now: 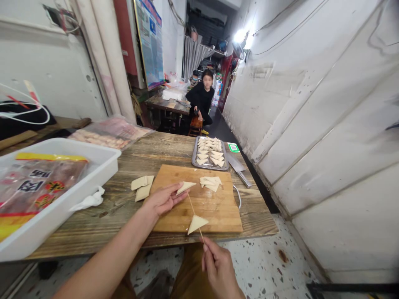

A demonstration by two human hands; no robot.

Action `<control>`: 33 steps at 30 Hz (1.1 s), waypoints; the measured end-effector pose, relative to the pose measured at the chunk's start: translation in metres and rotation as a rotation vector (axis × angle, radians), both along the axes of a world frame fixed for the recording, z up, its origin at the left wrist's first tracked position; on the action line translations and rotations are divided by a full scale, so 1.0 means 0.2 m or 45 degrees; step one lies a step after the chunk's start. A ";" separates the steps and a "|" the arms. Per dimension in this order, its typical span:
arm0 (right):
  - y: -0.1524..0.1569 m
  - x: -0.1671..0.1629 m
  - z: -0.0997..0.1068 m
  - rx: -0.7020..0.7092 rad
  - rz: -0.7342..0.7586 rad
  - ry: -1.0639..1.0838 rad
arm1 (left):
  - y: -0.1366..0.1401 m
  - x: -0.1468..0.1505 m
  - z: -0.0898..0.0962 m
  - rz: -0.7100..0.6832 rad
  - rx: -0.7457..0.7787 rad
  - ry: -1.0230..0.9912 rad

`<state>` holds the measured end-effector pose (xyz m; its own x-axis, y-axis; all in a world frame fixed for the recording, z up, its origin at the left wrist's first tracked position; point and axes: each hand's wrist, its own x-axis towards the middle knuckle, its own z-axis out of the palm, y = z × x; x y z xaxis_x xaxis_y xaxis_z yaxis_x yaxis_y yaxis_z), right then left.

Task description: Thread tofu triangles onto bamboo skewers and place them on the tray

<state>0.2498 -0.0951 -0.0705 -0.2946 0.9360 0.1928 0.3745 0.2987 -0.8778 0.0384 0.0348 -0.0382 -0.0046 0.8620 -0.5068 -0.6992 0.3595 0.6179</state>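
Note:
My right hand (218,265) pinches the near end of a thin bamboo skewer (191,204) below the table's front edge. One pale tofu triangle (197,223) is threaded on the skewer close to that hand. My left hand (163,199) holds a second tofu triangle (185,187) at the skewer's far tip, over the wooden cutting board (215,211). A small pile of cut triangles (211,182) lies at the board's far edge. Two folded tofu sheets (142,187) rest on the table left of the board.
A metal tray (194,158) of triangles sits behind the board, a cleaver (237,167) to its right. A white tub (102,164) with packaged food fills the left of the wooden table (93,224). A person in black crouches far back. A white wall runs along the right.

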 end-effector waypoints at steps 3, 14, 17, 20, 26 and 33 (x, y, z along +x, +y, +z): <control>0.00 0.00 -0.01 -0.002 0.013 -0.012 | 0.00 0.00 0.01 0.019 -0.017 0.003; 0.00 0.00 -0.02 -0.075 0.042 -0.003 | -0.02 0.00 0.01 0.006 0.006 0.045; 0.00 0.01 -0.01 -0.095 0.049 -0.001 | -0.03 0.01 0.02 -0.007 0.015 0.068; 0.00 0.01 -0.01 -0.104 0.050 0.002 | -0.03 0.01 0.02 -0.019 0.046 0.116; 0.00 -0.01 -0.02 -0.117 0.030 0.031 | -0.04 0.02 0.04 -0.050 0.074 0.176; 0.01 -0.03 -0.02 -0.112 0.008 0.057 | -0.06 0.02 0.06 -0.065 0.089 0.214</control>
<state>0.2436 -0.0935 -0.0753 -0.2933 0.9480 0.1232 0.3329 0.2221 -0.9164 0.0430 0.0228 -0.0272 -0.0398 0.8963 -0.4416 -0.5658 0.3441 0.7494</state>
